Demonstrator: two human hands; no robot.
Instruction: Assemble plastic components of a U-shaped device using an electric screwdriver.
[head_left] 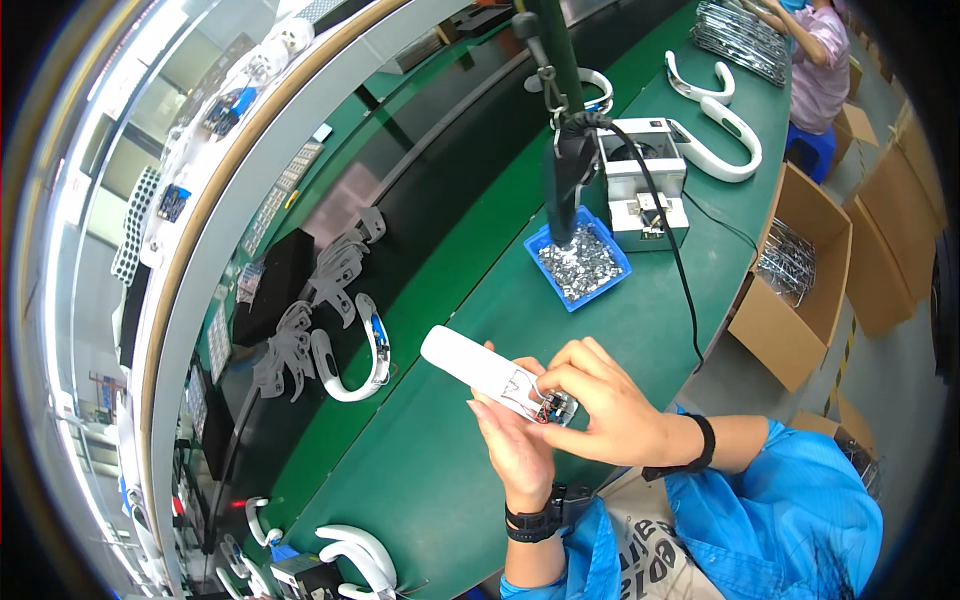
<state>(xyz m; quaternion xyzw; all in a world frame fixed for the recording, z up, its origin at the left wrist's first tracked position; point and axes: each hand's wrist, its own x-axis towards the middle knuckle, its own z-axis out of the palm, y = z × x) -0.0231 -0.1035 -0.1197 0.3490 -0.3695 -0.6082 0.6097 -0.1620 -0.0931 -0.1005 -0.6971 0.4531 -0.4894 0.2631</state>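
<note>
My left hand (520, 455) is closed round a long white plastic housing (470, 362), holding it tilted above the green bench. The housing's rounded end points up and to the left. At the end nearer me it lies uncovered, showing thin wires and a small circuit board (552, 408). My right hand (615, 415) bends over this end, with thumb and fingers drawn in around the board. Whatever its fingertips pinch is hidden. Beyond my hands stands a blue tray (618, 262) filled with small metal pieces.
A white machine (640, 185) with a black cable stands behind the tray, near a green post (558, 50). Curved white housings (350, 360) lie on the bench and conveyor to the left. At right are cardboard boxes (795, 330). Another person (820, 60) sits at the far end.
</note>
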